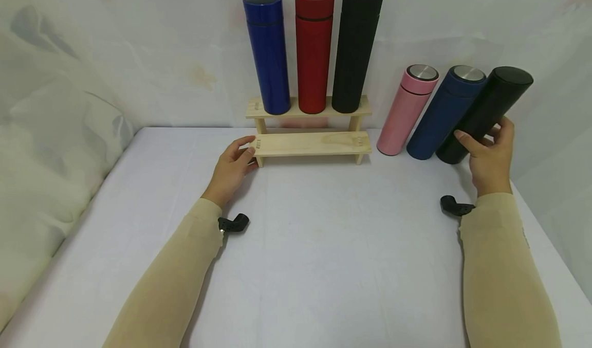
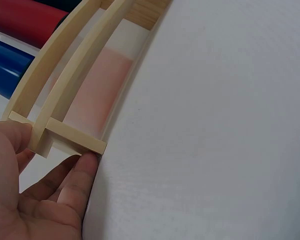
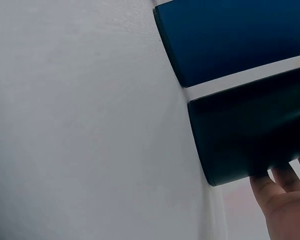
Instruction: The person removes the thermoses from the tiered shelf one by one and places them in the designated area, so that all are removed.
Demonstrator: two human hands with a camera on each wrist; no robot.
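At the back of the table stands a two-step wooden rack. My left hand grips the left end of its lower step, and in the left wrist view the thumb and fingers are around that end. On the right, my right hand holds the lower part of a black thermos with a dark lid, whose base is at the tabletop. In the right wrist view its fingers lie along the side of the thermos. A navy thermos and a pink thermos stand just left of it.
Along the rack's upper step stand a blue thermos, a red thermos and another black thermos. A white cloth covers the table. Pale patterned fabric hangs behind and at both sides.
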